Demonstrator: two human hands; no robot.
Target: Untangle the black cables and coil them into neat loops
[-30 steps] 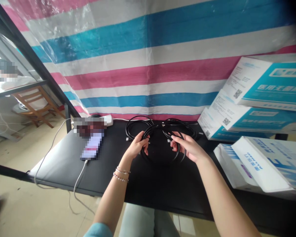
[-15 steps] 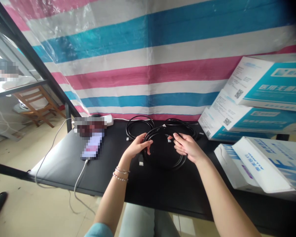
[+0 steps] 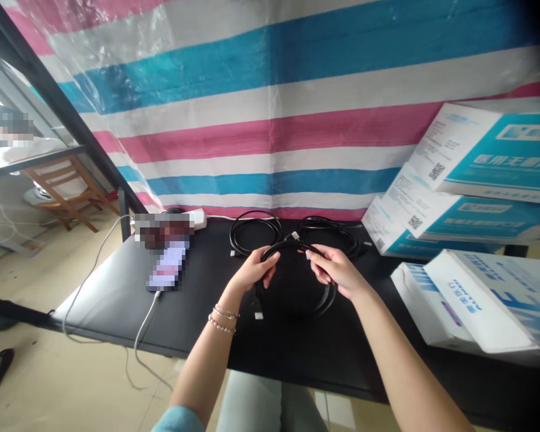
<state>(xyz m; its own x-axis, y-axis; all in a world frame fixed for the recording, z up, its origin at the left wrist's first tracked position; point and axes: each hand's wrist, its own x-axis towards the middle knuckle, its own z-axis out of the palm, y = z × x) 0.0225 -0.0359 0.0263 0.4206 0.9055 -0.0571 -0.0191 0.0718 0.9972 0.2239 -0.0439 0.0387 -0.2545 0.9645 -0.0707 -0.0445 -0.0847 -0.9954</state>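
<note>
Between both hands is a coiled black cable (image 3: 326, 305), held as a loop above the black table. My left hand (image 3: 253, 270) is closed round the loop's left side, thumb on top. My right hand (image 3: 335, 270) grips its right side with thumb and fingers. One plug (image 3: 258, 315) with a pale metal end hangs below my left hand; another pale-tipped plug (image 3: 294, 236) sticks up at the top of the loop. Behind my left hand lies a second coiled black cable (image 3: 236, 237), and a third coil (image 3: 353, 240) lies behind my right hand.
White-and-blue boxes (image 3: 441, 207) are stacked at the right, with opened white cartons (image 3: 459, 300) in front. A phone (image 3: 168, 267) on a charging cord (image 3: 144, 321) lies at the left of the black table (image 3: 198, 252). A striped sheet (image 3: 270, 132) hangs behind. Another person sits far left.
The coil in my hands has tilted and dropped a little. My right hand has shifted slightly left and the upper plug now shows more plainly. A foot at the far left has moved.
</note>
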